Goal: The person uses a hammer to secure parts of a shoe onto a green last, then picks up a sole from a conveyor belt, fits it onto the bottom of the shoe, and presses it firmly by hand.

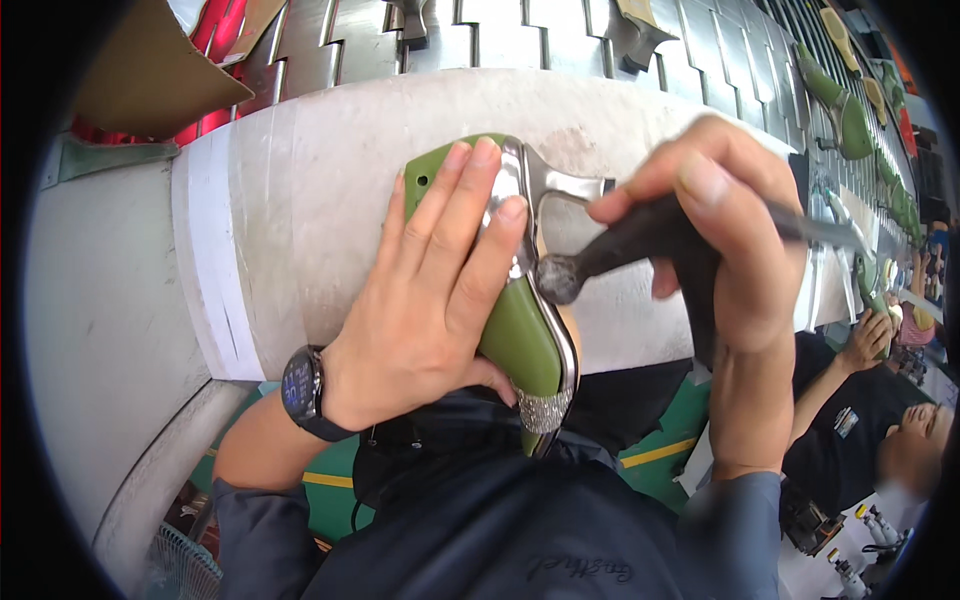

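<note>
One green heeled shoe point(524, 335) is held on its side on the pale tabletop point(310, 200) by the left hand point(425, 290), fingers partly spread, while a hammer point(625, 238) is gripped by the right hand point(745, 225), fingers curled round it; edge-tapping is apparently in hand, a careful blow called for next.

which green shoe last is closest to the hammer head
The green shoe last under the left hand, with a sparkly silver band; the other green lasts are off at the right.
</note>
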The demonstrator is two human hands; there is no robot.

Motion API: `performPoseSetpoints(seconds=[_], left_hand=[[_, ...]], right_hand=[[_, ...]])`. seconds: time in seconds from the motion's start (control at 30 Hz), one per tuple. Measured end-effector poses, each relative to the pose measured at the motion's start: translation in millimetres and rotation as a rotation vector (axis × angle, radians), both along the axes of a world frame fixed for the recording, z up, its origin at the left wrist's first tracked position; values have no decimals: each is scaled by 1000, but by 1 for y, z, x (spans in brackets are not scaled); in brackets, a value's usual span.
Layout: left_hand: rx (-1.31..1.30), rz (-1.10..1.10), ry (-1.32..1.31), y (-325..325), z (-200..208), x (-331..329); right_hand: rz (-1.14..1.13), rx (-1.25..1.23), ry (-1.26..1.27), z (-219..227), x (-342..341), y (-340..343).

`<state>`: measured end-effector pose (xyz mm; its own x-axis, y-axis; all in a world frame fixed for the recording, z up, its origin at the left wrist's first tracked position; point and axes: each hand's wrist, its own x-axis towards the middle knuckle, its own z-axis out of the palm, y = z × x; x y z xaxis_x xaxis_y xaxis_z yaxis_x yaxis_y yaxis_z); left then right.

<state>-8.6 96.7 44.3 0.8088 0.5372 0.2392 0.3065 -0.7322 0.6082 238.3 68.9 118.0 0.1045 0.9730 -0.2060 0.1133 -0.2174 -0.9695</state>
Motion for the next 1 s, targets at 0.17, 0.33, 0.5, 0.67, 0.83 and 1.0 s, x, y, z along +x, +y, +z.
performPoseSetpoints(seconds=[0.17, 0.33, 0.5, 0.67, 0.83, 1.0], left_hand=[[77, 37, 16, -13, 1, 0], [195, 49, 157, -26, 22, 3], [432, -248, 38, -2, 13, 20], [477, -209, -57, -7, 8, 26], [453, -176, -64, -9, 7, 23], [443, -160, -82, -10, 3, 20]], right_hand=[[-88, 0, 76, 0, -6, -16], [-323, 130, 153, -11, 2, -94], [-375, 209, -253, 7, -14, -130], [-602, 756, 103, 26, 4, -161], [-331, 286, 26, -3, -26, -110], [-444, 493, -273, 15, -15, -121]])
